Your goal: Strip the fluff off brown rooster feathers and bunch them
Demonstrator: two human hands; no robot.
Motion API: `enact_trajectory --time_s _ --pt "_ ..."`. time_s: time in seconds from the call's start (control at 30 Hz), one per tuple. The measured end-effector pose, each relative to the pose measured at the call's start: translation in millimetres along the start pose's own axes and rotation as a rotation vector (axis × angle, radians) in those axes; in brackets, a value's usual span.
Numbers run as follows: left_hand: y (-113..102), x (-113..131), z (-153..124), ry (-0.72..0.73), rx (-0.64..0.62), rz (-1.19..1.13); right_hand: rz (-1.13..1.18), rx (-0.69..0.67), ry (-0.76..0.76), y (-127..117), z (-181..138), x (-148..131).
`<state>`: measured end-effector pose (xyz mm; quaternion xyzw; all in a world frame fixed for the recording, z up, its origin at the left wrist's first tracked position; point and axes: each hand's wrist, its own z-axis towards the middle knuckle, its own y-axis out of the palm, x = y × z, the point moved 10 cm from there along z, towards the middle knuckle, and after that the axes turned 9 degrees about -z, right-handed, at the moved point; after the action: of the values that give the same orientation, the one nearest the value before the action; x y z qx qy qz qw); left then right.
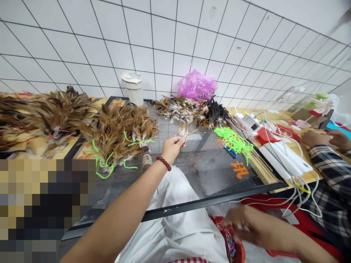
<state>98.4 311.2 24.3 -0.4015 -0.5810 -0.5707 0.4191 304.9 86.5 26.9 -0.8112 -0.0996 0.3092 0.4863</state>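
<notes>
My left hand (173, 147), with a dark red bead bracelet on the wrist, is closed over the glass-topped table. Its thumb and finger pinch a small bunch of pale feathers (183, 129) that points away from me. Low on the right, my right hand (245, 224) is smeared by motion beside a red bag (239, 251) holding small colourful bits; its fingers do not show clearly. A heap of brown feather bunches (120, 128), some tied with bright green cord, lies left of my left hand. Beyond it rests a row of brown, white and black feathers (178, 109).
A white lidded cup (133, 87) and a crumpled pink plastic bag (197, 86) stand by the tiled wall. Green cords (236, 140) and a blue tool (230, 152) lie right. Further right are white power strips (285, 159) with cables and a co-worker's hands (315, 138).
</notes>
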Motion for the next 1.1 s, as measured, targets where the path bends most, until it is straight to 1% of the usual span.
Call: enact_trajectory --time_s 0.03,0.07,0.1,0.13,0.17,0.2,0.23,0.3,0.37,0.47,0.53,0.63,0.7,0.77,0.8,0.87,0.9,0.93,0.97,1.03,1.1 --pt "0.7 0.6 -0.3 0.004 -0.006 -0.007 0.063 0.071 -0.081 -29.1 17.4 -17.9" --pt "1.8 1.6 -0.8 0.008 -0.016 -0.018 0.099 0.183 -0.133 -60.4 37.0 -29.1" --pt "3.5 3.0 -1.7 0.011 -0.032 -0.031 0.117 0.314 -0.157 -90.0 57.6 -33.6" --pt "5.9 4.5 -2.8 0.01 -0.054 -0.045 0.148 0.475 -0.185 -117.9 76.7 -34.3" --pt "8.7 5.8 -4.2 0.006 -0.081 -0.06 0.196 0.608 -0.175 -138.3 95.9 -28.2" --pt "11.7 7.0 -5.8 0.0 -0.11 -0.075 0.272 0.714 -0.155 -152.1 114.5 -18.7" --pt "14.7 7.9 -7.3 -0.008 -0.14 -0.09 0.386 0.778 -0.139 -158.9 132.9 -7.9" --pt "20.2 8.3 -9.8 -0.028 -0.194 -0.116 0.59 0.744 -0.182 -156.1 169.2 1.9" --pt "24.2 8.4 -11.4 -0.039 -0.235 -0.142 0.72 0.698 -0.215 -149.7 190.2 5.7" --pt "26.8 7.7 -12.1 -0.046 -0.261 -0.166 0.799 0.683 -0.221 -145.4 197.0 9.6" --pt "27.8 4.0 -12.7 -0.084 -0.26 -0.175 0.775 0.713 -0.218 -148.0 193.0 11.8" --pt "33.0 -0.4 -15.1 -0.139 -0.289 -0.224 0.677 0.794 -0.214 -156.1 185.0 14.3" --pt "35.5 -0.9 -16.0 -0.144 -0.305 -0.241 0.613 0.803 -0.226 -159.5 184.9 14.1" --pt "31.3 -2.3 -14.0 -0.144 -0.263 -0.237 0.56 0.793 -0.208 -162.1 190.0 19.6" --pt "26.8 -2.9 -12.1 -0.141 -0.221 -0.235 0.527 0.8 -0.165 -163.9 193.8 27.3" --pt "15.6 -2.5 -7.6 -0.12 -0.122 -0.264 0.401 0.831 -0.001 -168.4 202.1 51.2" --pt "10.0 -1.7 -5.6 -0.107 -0.074 -0.294 0.289 0.84 0.094 -170.6 206.5 63.4" --pt "5.0 -1.3 -3.7 -0.098 -0.032 -0.331 0.155 0.822 0.181 -171.4 212.3 73.9" --pt "0.6 -1.3 -2.2 -0.094 0.005 -0.372 0.031 0.783 0.236 -170.7 219.6 81.4" --pt "-5.0 -2.6 -0.1 -0.101 0.056 -0.447 -0.135 0.721 0.302 -168.1 231.4 92.0" --pt "-7.0 -3.3 1.2 -0.106 0.076 -0.488 -0.206 0.686 0.339 -165.4 236.7 96.3"
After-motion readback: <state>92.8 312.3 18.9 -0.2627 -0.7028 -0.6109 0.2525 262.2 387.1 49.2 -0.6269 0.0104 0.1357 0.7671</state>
